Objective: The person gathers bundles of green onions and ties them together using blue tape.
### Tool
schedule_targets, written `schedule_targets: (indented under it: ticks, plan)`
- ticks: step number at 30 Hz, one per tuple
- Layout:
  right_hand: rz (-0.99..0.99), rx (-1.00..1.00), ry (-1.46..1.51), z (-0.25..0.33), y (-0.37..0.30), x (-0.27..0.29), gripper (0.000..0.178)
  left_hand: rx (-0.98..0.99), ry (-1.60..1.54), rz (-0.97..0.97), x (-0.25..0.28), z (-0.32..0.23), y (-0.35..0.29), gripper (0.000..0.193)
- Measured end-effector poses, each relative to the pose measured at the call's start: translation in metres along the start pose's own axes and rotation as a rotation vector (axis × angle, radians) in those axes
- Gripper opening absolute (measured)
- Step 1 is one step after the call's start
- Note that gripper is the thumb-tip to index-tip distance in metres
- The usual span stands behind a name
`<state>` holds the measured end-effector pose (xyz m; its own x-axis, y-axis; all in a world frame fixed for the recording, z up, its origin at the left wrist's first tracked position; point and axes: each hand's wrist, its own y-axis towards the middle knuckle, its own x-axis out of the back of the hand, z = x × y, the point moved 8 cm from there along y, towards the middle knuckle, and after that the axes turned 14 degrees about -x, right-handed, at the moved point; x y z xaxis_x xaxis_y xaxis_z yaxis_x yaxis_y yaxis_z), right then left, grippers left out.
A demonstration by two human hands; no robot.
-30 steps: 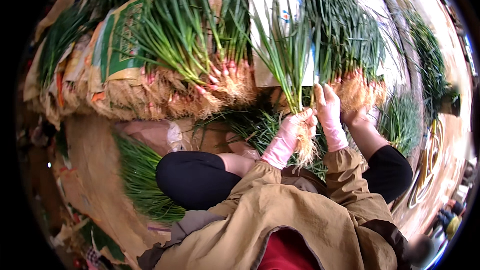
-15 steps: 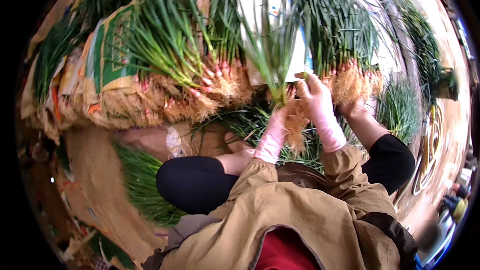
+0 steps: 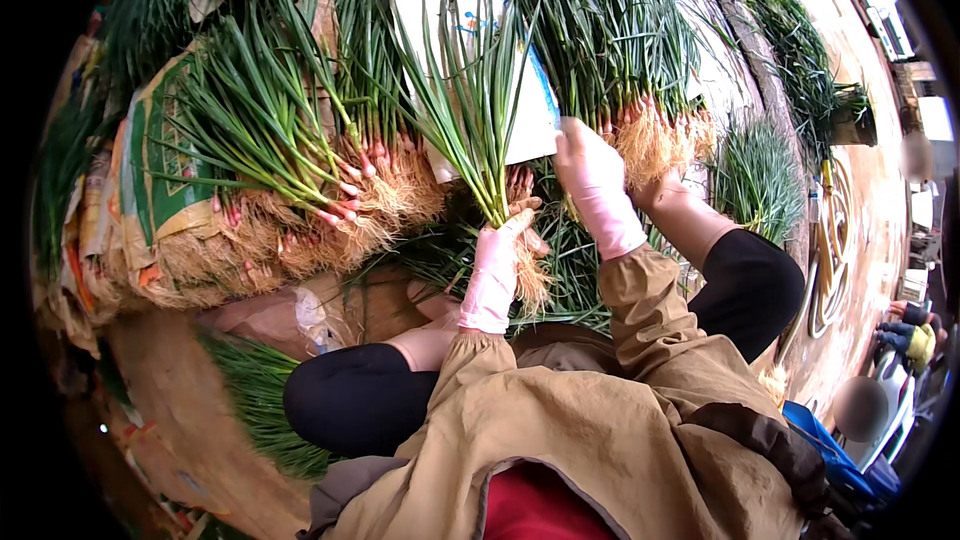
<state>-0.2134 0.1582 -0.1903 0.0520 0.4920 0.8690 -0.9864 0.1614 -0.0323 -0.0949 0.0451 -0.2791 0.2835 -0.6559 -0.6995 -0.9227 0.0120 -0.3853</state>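
My left hand (image 3: 502, 238) is closed around the lower stems of a small bunch of spring onions (image 3: 490, 155). Their green leaves fan upward, and pale roots hang below my fingers. To its right, beside the edge of a white sack (image 3: 535, 125), my right hand (image 3: 588, 165) has its fingers curled together; a yellowish leaf bit shows under the palm, and what the fingers hold is hidden. Both hands wear pink coverings that reach the wrists. Left of the sack lies a loose heap of spring onions (image 3: 290, 130) with pinkish bulbs and tangled roots.
More spring onions (image 3: 640, 60) are piled right of the sack. A green-and-tan sack (image 3: 160, 170) lies at the left. Loose greens (image 3: 260, 400) cover ground beside my bent knee (image 3: 355, 395). A coiled hose (image 3: 832, 260) lies at the right, with people beyond.
The view has shifted, so the heaps sit further left. My right hand has come away from the bunch, its fingers now curled; my left hand still grips the bunch.
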Motion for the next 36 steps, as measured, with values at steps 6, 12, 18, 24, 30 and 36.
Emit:
schedule_targets:
  ticks: [6, 12, 18, 24, 30, 36]
  plan:
    - [0.319, -0.289, -0.193, -0.130, 0.019, -0.061, 0.037, 0.034, 0.008, -0.051, -0.014, 0.025, 0.008, 0.027]
    - [0.718, -0.454, 0.964, -0.080, -0.046, -0.046, 0.025, 0.028, 0.058, -0.046, -0.023, 0.020, 0.001, 0.025]
    - [0.589, -0.461, 1.033, -0.072, -0.033, -0.042, 0.028, 0.089, 0.122, -0.085, -0.039, 0.030, -0.006, 0.015]
    - [0.662, -0.609, 1.343, -0.043, -0.059, -0.055, 0.020, 0.087, -0.067, -0.065, -0.029, 0.029, -0.010, 0.018]
    - [0.865, -0.256, 1.309, -0.089, -0.018, -0.082, 0.025, 0.218, -0.515, 0.206, -0.089, 0.028, -0.031, 0.021]
    - [0.386, -0.157, -0.382, -0.090, 0.003, -0.027, 0.038, 0.053, -0.139, 0.017, -0.031, 0.005, -0.005, 0.020]
